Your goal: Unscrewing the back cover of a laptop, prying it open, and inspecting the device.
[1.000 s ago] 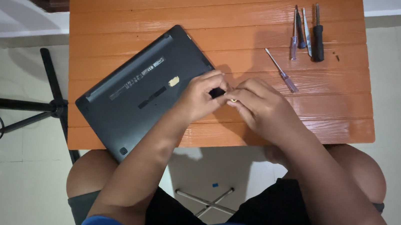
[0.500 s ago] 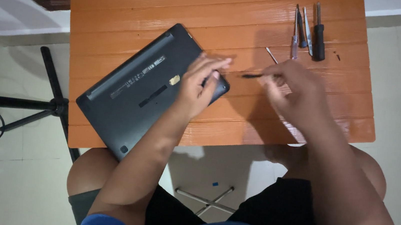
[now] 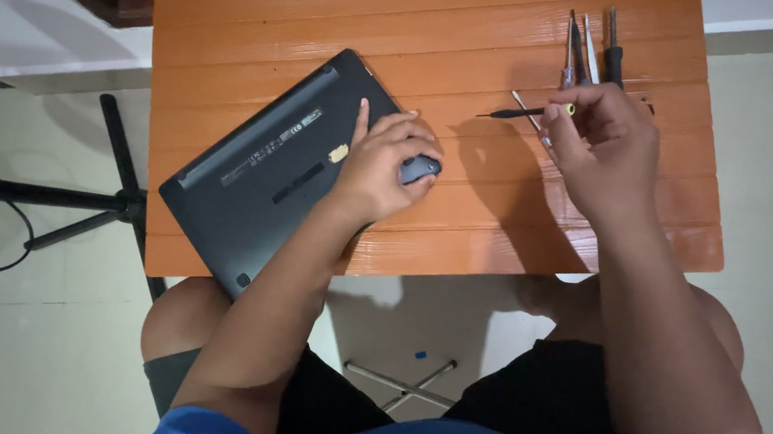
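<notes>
1. The laptop (image 3: 291, 163) lies upside down, bottom panel up, set at a slant on the orange slatted table (image 3: 266, 0), left of the frame's centre; its lower left corner juts past the table's near edge.
2. It is a dark grey slab with rounded corners, a long vent or label strip along the upper left side, a short dark slot near the middle and a small pale sticker just beside the left hand.
3. The left hand (image 3: 383, 163) rests flat on the laptop's right corner, fingers spread and slightly curled, pressing down rather than closed around anything.
4. The right hand (image 3: 603, 145) pinches a thin screwdriver (image 3: 524, 113) by its yellow-tipped handle end, the dark shaft pointing left above the table, apart from the laptop.
5. By its look the laptop is stiff, fairly heavy and smooth; the shell would probably scratch or slip, so it is best held by the edges or pinned flat with a palm, as here.
6. The screwdriver looks light and rigid, and is best held at the handle.
7. More slim tools (image 3: 588, 51) lie at the table's upper right, just above the right hand.
</notes>
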